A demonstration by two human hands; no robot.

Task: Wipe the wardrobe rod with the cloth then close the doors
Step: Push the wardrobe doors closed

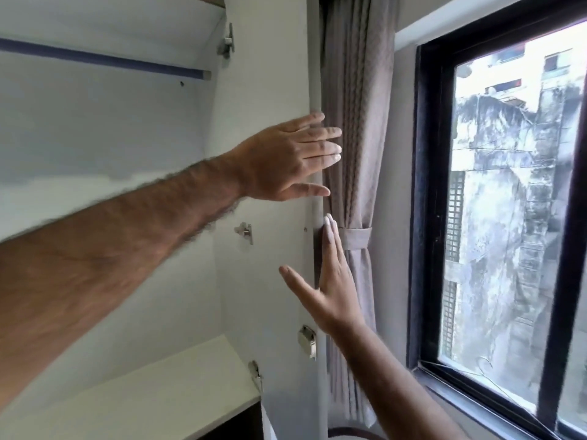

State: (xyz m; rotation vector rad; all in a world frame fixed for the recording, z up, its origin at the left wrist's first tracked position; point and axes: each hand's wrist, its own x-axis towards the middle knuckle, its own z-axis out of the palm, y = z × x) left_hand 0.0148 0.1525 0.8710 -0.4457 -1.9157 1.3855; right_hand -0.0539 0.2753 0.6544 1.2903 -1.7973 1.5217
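The wardrobe stands open, and its blue-grey rod (101, 60) crosses the upper left inside. The right door (270, 90) is swung out, its white inner face toward me and its edge against the curtain. My left hand (286, 157) reaches across with fingers spread, the fingertips past the door's outer edge. My right hand (330, 281) is lower, fingers flat along that same edge by a dark handle strip (317, 258), thumb apart over the inner face. Neither hand holds anything. No cloth is in view.
A grey curtain (355, 122) with a tie-back hangs right behind the door edge. A dark-framed window (428, 217) fills the right. Metal hinges (226, 42) and a catch (307, 341) sit on the door. A white shelf (158, 392) lies at the wardrobe's bottom.
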